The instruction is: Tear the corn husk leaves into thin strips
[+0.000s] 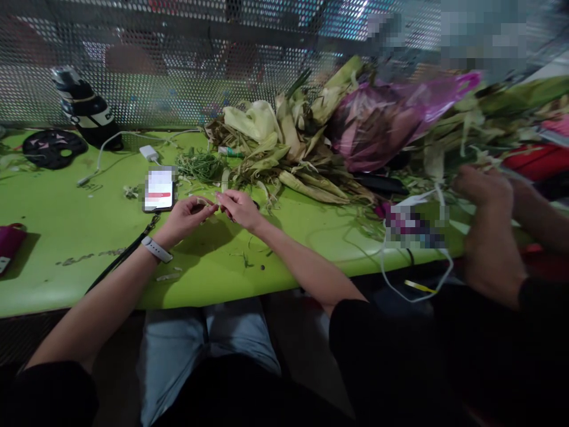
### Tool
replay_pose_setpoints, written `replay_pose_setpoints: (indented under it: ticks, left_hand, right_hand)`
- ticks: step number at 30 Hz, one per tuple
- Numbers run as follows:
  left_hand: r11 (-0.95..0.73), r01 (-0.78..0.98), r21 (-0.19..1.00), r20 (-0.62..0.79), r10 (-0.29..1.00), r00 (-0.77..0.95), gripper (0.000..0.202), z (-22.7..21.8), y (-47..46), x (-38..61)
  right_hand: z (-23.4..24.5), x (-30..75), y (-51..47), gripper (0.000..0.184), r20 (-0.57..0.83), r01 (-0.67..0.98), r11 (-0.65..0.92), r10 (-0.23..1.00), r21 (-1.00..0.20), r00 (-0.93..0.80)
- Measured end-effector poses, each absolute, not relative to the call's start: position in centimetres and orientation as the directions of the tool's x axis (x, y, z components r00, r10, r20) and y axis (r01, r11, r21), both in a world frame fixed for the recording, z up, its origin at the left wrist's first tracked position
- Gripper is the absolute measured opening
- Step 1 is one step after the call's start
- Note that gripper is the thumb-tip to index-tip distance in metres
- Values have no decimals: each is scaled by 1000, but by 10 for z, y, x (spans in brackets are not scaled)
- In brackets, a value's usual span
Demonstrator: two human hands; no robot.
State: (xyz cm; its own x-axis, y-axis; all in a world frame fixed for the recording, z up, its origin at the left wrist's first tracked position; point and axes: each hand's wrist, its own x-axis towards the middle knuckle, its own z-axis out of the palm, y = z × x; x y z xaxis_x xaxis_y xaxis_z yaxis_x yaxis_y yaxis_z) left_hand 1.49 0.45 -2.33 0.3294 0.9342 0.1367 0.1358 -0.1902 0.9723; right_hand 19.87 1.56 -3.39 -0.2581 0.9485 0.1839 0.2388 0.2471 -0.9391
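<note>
My left hand (190, 216), with a white band on the wrist, is closed with its fingertips pinched. A thin pale strip (203, 203) shows among its fingers, too small for me to name its exact kind. Closed as well, my right hand (239, 209) meets the left at the fingertips; what it grips is hidden. Both hands are just above the green table (213, 267). Right behind them lie a tangle of thin green strands (202, 165) and a big heap of corn husks (284, 148). A lit phone (159, 190) rests beside my left hand.
A dark bottle (89, 110), a black openwork disc (54, 148) and a white charger (149, 154) stand or lie at the back left. A pink plastic bag (373, 124) sits on the husks. At right, another person's hands (482, 184) work near a white cord (386, 267).
</note>
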Motion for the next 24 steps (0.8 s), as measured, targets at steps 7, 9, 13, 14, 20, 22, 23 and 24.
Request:
replay_pose_setpoints:
  ticks: [7, 9, 13, 14, 20, 22, 23, 24]
  left_hand:
    - [-212, 151, 965, 149, 925, 349, 27, -21, 5, 10]
    - [-202, 180, 963, 121, 917, 381, 26, -21, 4, 9]
    - [-183, 212, 960, 83, 909, 409, 22, -22, 3, 13]
    - [-182, 208, 961, 81, 906, 415, 21, -23, 3, 15]
    - [-171, 208, 963, 64, 895, 441, 26, -22, 1, 19]
    - [-179, 209, 961, 71, 896, 439, 27, -22, 1, 18]
    - [-186, 204, 961, 81, 897, 434, 26, -23, 2, 17]
    - [-193, 198, 961, 93, 899, 427, 24, -24, 2, 16]
  right_hand:
    - [-38, 202, 15, 50, 231, 275, 292, 945, -916, -233]
    - [-34, 203, 13, 42, 334, 307, 397, 912, -865, -239]
    - [-31, 197, 13, 29, 522, 332, 612, 789, -718, -324]
    - [-32, 194, 14, 28, 540, 331, 635, 771, -698, -339]
    - [-36, 192, 13, 19, 582, 330, 644, 765, -690, -275]
    - [-35, 193, 12, 20, 588, 322, 638, 770, -699, -248]
    - [-34, 193, 11, 20, 591, 311, 639, 769, -703, -244]
    - [-34, 192, 10, 21, 594, 295, 643, 766, -707, -244]
